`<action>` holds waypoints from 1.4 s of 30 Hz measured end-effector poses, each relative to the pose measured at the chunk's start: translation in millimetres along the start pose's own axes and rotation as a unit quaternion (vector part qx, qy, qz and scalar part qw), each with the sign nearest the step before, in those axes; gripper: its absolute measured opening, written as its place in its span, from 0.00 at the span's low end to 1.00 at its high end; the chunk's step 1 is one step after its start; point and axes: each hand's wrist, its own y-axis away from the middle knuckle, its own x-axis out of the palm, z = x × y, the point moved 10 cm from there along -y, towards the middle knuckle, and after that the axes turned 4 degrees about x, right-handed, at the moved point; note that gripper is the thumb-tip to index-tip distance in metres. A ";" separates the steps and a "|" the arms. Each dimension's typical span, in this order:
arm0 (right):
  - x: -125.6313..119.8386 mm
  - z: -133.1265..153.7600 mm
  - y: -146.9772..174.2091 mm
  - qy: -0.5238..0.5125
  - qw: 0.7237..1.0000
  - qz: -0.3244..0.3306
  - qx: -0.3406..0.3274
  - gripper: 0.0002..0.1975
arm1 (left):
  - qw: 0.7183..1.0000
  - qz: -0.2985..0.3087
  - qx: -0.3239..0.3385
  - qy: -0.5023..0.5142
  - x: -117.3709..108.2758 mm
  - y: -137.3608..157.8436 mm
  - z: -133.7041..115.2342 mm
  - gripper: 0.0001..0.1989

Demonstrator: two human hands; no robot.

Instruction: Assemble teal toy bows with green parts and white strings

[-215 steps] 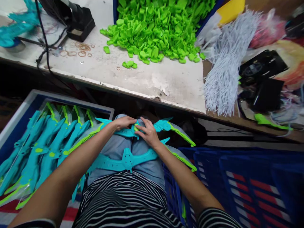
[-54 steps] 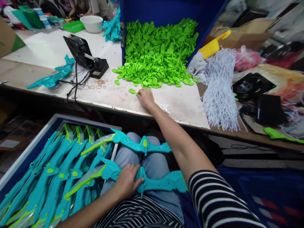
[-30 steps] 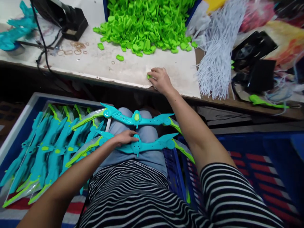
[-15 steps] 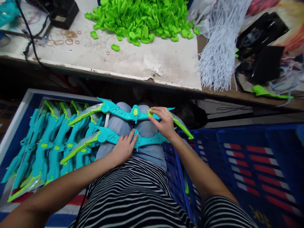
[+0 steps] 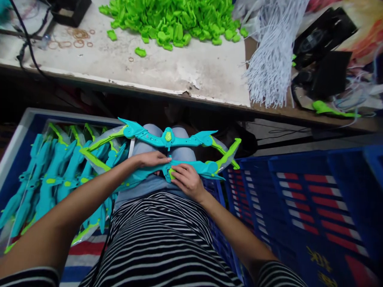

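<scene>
Two turquoise plastic toy bows with lime-green limb ends lie across my lap. The far toy bow (image 5: 185, 142) rests untouched, a green piece fitted at its centre. My left hand (image 5: 153, 159) is closed around the middle of the near toy bow (image 5: 201, 166), thumb lying along its upper side. My right hand (image 5: 188, 181) is closed on a small green plastic piece (image 5: 172, 173) and holds it at the centre of the near bow. Its fingers partly cover the piece, so I cannot tell whether it is seated.
Bagged toy bows (image 5: 64, 175) fill a crate (image 5: 28, 119) on the left. A blue plastic crate (image 5: 299, 223) stands at the right. On the worktable (image 5: 155, 77) lie a heap of green pieces (image 5: 173, 24), rubber bands (image 5: 79, 36) and a bundle of white strings (image 5: 272, 59).
The near bow has turned over, its green ends now angled the other way. My right hand has brought the green piece from the far bow to the near bow's centre.
</scene>
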 end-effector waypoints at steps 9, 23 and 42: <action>16.1 -5.1 -5.0 0.040 0.999 -0.014 0.017 0.09 | 0.998 0.010 -0.004 0.058 3.8 -4.0 8.5 0.30; 19.3 -39.7 -23.5 0.058 0.963 0.101 0.244 0.32 | 0.998 -0.061 0.023 -0.021 -1.1 -11.1 3.1 0.21; -44.9 -65.1 -398.9 0.185 0.976 -0.031 0.108 0.13 | 0.872 -0.244 0.092 -0.414 39.7 26.9 2.6 0.43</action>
